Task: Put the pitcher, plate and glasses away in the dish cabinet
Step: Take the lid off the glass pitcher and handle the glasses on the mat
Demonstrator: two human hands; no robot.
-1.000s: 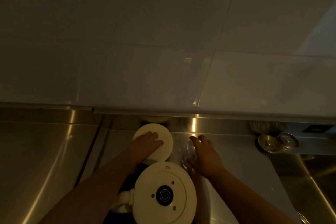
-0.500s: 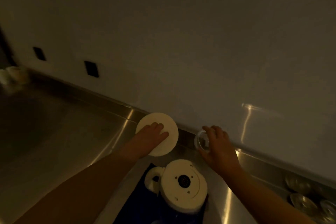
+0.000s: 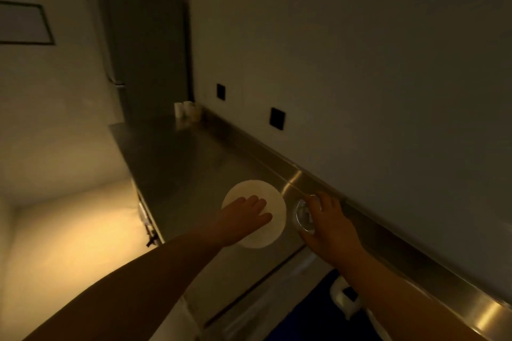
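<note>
My left hand (image 3: pixel 242 216) holds a small round white plate (image 3: pixel 270 202) above the steel counter, fingers spread over its top. Just to its right, my right hand (image 3: pixel 329 223) is closed around a clear glass (image 3: pixel 302 214), whose open mouth faces the camera. Of the white pitcher only the handle (image 3: pixel 343 296) shows, at the lower right under my right forearm, standing on a dark blue mat (image 3: pixel 310 310).
A long stainless steel counter (image 3: pixel 177 163) runs away to the left along a pale wall with two black sockets (image 3: pixel 277 118). Several small white containers (image 3: pixel 185 109) stand at its far end beside a tall grey cabinet (image 3: pixel 149 44). Lit floor lies at the left.
The view has swung left along the counter. Both hands have carried the plate and glass leftward, away from the pitcher, which has slid to the lower right edge of the picture.
</note>
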